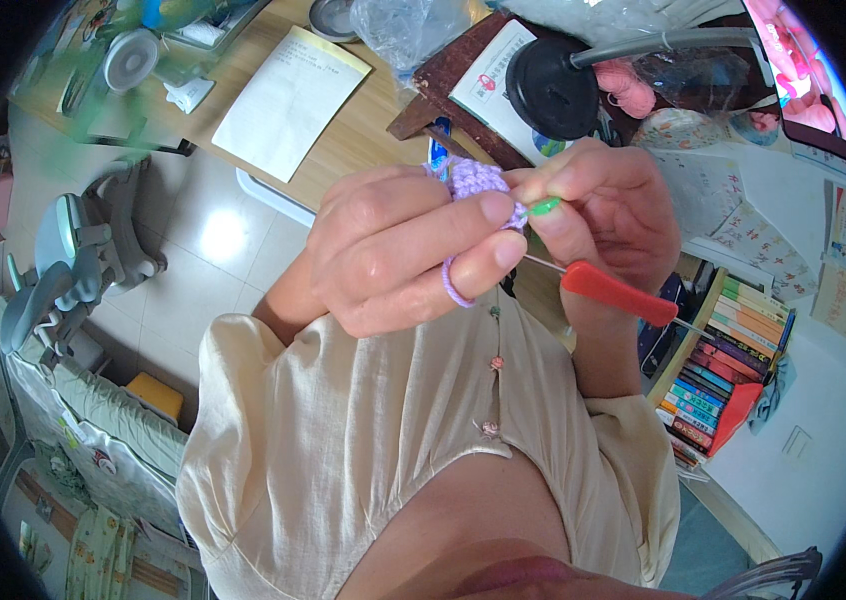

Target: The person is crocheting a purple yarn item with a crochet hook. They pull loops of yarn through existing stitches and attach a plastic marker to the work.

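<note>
My left hand (400, 247) pinches a small piece of lavender crochet (477, 178) between its fingers. A strand of lavender yarn (454, 283) loops around one of its lower fingers. Close on the right, my right hand (610, 202) grips a green plastic stitch marker (543, 206) between thumb and fingertip, against the edge of the crochet. A crochet hook with a red handle (618, 292) slants in front of my right wrist. Its thin metal shaft runs toward my left fingertips, where its tip is hidden; what supports it I cannot tell.
Beyond my hands, a wooden desk (352, 105) bears a sheet of paper (292, 101), a black round lamp base (552, 88) and pink yarn (627, 86). A lit phone (805, 75) stands upper right. Books (723, 360) fill a shelf at right; a grey chair (70, 247) is left.
</note>
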Demonstrator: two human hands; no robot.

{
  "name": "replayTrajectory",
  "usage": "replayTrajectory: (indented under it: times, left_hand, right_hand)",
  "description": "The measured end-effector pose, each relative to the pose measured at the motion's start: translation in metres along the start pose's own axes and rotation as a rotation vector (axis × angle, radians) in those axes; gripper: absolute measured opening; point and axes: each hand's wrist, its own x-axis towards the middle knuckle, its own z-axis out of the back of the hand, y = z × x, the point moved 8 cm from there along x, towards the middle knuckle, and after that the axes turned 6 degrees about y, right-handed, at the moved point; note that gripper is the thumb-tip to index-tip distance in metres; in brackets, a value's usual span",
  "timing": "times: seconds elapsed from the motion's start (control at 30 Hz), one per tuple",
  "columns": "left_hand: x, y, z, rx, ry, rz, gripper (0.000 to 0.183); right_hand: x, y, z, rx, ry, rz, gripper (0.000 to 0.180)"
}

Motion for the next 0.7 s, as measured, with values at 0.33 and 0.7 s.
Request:
replayTrajectory:
  times: [0.33, 0.7]
  left_hand:
    - [-0.003, 0.028, 0.003, -0.19, -0.069, 0.432, 0.025]
    - [-0.051, 0.063, -0.031, -0.996, -0.479, 1.177, 0.013]
  right_hand:
    - [0.006, -0.015, 0.003, 0.072, -0.124, -0.255, 0.013]
    - [0.009, -0.03, 0.004, 0.124, -0.276, -0.474, 0.009]
